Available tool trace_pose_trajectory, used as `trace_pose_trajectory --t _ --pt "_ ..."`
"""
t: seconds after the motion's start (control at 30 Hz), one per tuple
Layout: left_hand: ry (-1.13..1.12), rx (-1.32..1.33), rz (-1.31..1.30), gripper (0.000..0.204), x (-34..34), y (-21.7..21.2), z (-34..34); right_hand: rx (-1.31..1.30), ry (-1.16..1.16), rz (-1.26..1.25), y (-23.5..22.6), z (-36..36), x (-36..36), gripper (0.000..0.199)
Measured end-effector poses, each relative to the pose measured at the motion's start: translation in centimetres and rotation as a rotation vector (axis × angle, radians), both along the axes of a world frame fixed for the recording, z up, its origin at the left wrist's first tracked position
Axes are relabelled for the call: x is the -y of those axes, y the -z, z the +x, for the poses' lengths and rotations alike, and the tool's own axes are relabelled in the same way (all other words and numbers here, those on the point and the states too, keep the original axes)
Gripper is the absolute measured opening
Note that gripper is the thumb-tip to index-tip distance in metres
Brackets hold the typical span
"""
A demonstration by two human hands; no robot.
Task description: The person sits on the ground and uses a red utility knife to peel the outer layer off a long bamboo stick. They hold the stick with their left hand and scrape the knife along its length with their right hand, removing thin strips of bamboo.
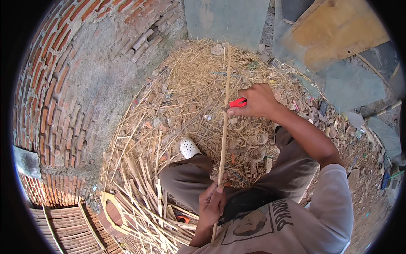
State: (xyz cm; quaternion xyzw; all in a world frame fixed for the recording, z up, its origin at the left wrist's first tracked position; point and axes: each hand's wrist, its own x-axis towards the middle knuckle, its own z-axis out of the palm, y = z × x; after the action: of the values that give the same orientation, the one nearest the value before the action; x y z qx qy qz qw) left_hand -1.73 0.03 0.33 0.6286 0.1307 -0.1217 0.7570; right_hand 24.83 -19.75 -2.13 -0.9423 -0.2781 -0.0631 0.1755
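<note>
At the centre of the frame I'm looking straight down at a heap of dry straw-coloured shavings [190, 84] spread over bare dirt ground [363, 169], and that's the only working bed here. My left hand [212, 204], low in the middle, is closed around the near end of a long thin bamboo strip [224, 127], which runs almost straight up the frame, from beside my chest to the far edge of the heap. My right hand [256, 101], just right of centre, is clenched on a red-handled knife [238, 103], with the thumb pressed up against the strip; the blade itself I can't make out.

My knees in brown trousers [190, 178] sit below the heap, with a white perforated clog [189, 147] poking out just left of the strip.

Sweeping up the left side of the frame is a red brick wall [55, 84], with a wide patch of grey mortar smeared across its middle. At the top centre stands a flat grey slab [226, 19], and in the upper right corner a tan wooden board [334, 29] leans over more grey sheets. In the lower left lies a bundle of split bamboo slats [144, 199], and beside it a flat wooden piece with an oval cutout [112, 211]. The ground on the right is scattered with bits of litter.
</note>
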Motion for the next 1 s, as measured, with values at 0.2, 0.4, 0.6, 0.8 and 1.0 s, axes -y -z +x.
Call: trace_pose_trajectory --t 0.2,0.4,0.6,0.8,1.0 --pt "0.037 -0.043 0.012 0.041 -0.3 -0.7 -0.8 -0.017 0.183 0.094 0.0 3.9 1.4 0.078" --pt "0.089 -0.065 -0.011 0.042 -0.3 -0.1 -2.3 -0.083 0.416 0.077 0.4 8.3 4.4 0.079" --pt "0.198 -0.076 -0.185 0.042 -0.2 -0.1 -4.3 -0.208 0.740 0.255 3.7 13.3 12.3 0.089" --pt "-0.010 -0.162 -0.294 0.042 -0.6 1.3 -2.0 -0.380 0.367 0.227 -0.3 6.5 8.0 0.085" --pt "-0.036 -0.087 -0.327 0.045 -0.3 0.4 0.7 -0.255 -0.142 0.079 -1.1 -3.7 0.4 0.080"
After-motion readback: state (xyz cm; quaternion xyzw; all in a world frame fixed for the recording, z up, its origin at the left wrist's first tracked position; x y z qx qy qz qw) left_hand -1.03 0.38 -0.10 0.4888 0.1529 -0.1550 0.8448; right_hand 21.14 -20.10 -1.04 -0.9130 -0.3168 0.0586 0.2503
